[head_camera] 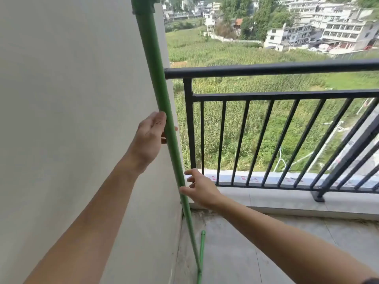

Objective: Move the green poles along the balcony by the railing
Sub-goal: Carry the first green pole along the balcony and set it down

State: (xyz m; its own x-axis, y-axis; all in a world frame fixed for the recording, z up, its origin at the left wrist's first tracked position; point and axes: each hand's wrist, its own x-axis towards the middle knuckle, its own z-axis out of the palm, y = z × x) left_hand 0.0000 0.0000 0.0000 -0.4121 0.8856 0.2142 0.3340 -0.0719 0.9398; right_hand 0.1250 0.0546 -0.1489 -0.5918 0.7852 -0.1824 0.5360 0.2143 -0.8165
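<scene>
A long green pole (159, 95) stands nearly upright against the white wall, leaning slightly, its foot on the balcony floor and a green fitting (143, 5) at its top. My left hand (150, 136) is wrapped around the pole at mid height. My right hand (200, 188) is lower down, fingers spread, its thumb touching the pole's right side without closing on it. A second, shorter green pole (202, 251) lies on the floor beside the foot of the first.
The white wall (71, 99) fills the left. A black metal railing (266, 70) with vertical bars runs along the balcony edge to the right, above a tiled curb (287, 203). Grey floor tiles (246, 253) spread below. Fields and buildings lie beyond.
</scene>
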